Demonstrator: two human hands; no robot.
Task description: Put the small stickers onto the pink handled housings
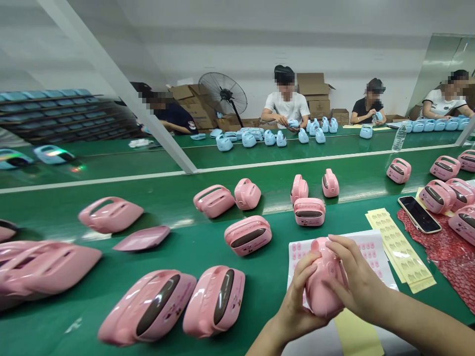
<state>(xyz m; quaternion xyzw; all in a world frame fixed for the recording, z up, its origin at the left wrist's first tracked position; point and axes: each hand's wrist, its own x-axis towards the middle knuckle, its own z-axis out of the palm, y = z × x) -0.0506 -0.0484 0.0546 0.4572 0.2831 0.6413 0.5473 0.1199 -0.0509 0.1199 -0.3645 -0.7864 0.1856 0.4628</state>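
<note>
My left hand is wrapped round the lower left side of a pink plastic casing with a carry handle, which looks like a small portable speaker. My right hand grips the same casing from the right, its fingers over the top end. The casing is turned end-on above the bench, so its front is hidden from me. Beneath it lies a white sheet of small pink stickers, partly covered by my hands. Nearest on the left is a finished-looking pink casing with a dark oval window.
Several pink casings stand on the green bench. Yellow sticker sheets, a phone and red bubble wrap lie right. Beyond a bottle, co-workers handle blue casings. A slanted post crosses the left.
</note>
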